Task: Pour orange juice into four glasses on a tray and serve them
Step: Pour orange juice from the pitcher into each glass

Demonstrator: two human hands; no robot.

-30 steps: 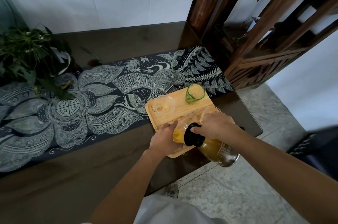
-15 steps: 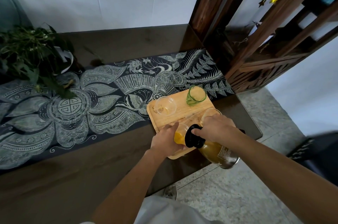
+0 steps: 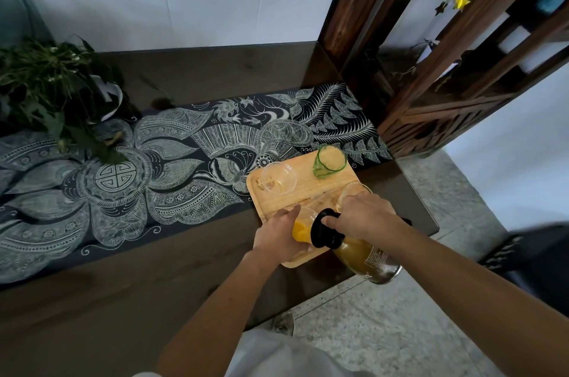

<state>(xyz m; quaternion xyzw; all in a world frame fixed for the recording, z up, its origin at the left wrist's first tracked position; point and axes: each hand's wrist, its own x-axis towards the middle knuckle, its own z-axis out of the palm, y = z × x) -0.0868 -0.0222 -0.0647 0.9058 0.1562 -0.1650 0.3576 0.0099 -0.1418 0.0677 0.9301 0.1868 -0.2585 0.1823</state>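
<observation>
A wooden tray (image 3: 320,189) lies at the table's right end. On it stand a clear glass (image 3: 278,177) at the back left, a green-rimmed glass (image 3: 328,160) at the back right, and a clear glass (image 3: 354,192) partly behind my right hand. My left hand (image 3: 277,236) grips the near glass (image 3: 303,227), which holds orange juice. My right hand (image 3: 363,215) holds a juice jug (image 3: 363,255) with a black lid, tipped with its spout over that glass.
A dark patterned runner (image 3: 172,167) covers the brown table (image 3: 123,299). A potted plant (image 3: 52,90) stands at the far left. A dark wooden shelf unit (image 3: 446,69) rises at the right, past the table's end. Stone floor lies below.
The orange juice in the near glass has risen a little. Both hands and the tilted jug stay almost where they were.
</observation>
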